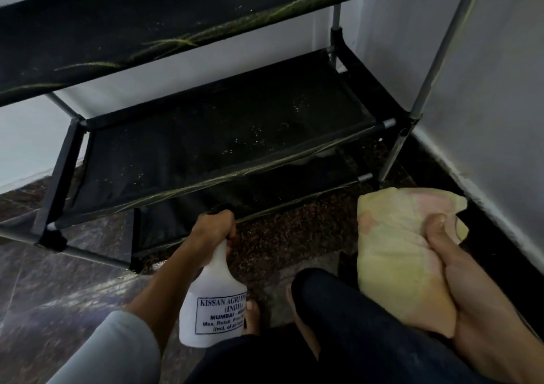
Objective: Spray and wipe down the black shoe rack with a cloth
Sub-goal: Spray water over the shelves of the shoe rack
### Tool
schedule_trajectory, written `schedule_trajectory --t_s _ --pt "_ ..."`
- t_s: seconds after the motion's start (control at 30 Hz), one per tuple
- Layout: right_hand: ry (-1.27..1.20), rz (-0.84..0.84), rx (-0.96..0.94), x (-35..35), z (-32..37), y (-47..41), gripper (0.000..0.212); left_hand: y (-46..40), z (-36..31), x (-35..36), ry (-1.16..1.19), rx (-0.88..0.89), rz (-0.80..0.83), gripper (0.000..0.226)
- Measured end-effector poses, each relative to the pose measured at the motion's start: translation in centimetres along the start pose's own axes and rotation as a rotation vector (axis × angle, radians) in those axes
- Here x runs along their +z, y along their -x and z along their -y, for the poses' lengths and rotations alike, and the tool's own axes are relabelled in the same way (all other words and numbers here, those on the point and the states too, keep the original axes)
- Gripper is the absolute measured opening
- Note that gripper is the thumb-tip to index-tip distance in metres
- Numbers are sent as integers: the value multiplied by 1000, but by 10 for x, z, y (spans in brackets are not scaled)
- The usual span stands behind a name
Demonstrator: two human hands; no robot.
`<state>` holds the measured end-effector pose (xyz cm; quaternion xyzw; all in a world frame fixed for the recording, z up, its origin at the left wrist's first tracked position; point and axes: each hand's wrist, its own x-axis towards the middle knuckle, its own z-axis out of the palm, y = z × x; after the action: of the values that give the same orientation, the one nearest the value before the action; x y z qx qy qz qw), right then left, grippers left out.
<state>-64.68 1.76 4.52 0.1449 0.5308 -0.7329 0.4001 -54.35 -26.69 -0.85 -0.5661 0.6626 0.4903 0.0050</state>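
- Our left hand (212,230) sits low and left of centre, fingers curled round the black trigger head of a white translucent plastic spray bottle with blue printed lettering (213,304); the nozzle end is hidden behind the knuckles, though it seems aimed forward at the rack.
- Ahead and above stands the black fabric shoe rack on grey metal tubes (223,136), its shelves running long from left to right across our view. Droplets glint on the middle shelf, mostly towards its right half, so we judge the spraying of that tier is underway or done, with wiping yet to come.
- Lower right, our right hand (459,277) grips a folded pale yellow cloth with faint pink patches (397,254), thumb pressed over its top, fingers underneath and out of sight.
- The wet shelf lies forward and left of the cloth, and the right hand is nearer its wet end; we reckon the wipe calls for reaching up and inward, then sweeping along the shelf's length.
- A white wall (485,95) closes in the rack's right side.
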Motion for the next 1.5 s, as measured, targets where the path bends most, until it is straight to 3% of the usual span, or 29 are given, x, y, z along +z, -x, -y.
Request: schedule_trajectory --t_s 0.2,0.5,0.57,0.7,0.73,0.77,0.87,0.97,1.07,1.23,1.37,1.5 --pt "-39 17 -14 -8 1 -2 59 3 -9 13 50 -24 154 37" --pt "-42 13 -27 -21 3 -11 66 12 -30 37 -119 79 205 36" --pt "-31 15 -27 -24 4 -12 75 13 -33 38 -133 78 245 36" --pt "-20 -17 -36 -29 4 -16 122 16 -44 44 -162 76 352 31" --pt "-23 -28 -42 -30 3 -17 125 18 -47 47 -156 68 350 26" --pt "-23 -30 -45 -31 3 -17 121 20 -49 50 -144 55 338 21" --pt "-55 -4 -49 -34 4 -16 78 22 -52 58 -139 66 293 11" --pt "-74 -6 -56 -38 6 -17 65 21 -54 64 -165 111 281 9" --pt "-64 -32 -65 -40 8 -18 70 22 -61 68 -186 111 316 6" --pt "-35 -72 -41 -45 5 -25 105 23 -74 75 -231 53 472 13" --pt "-32 -61 -40 -50 3 -29 81 22 -76 85 -226 83 401 8" --pt "-19 -82 -26 -52 3 -30 88 20 -76 87 -258 82 403 12"
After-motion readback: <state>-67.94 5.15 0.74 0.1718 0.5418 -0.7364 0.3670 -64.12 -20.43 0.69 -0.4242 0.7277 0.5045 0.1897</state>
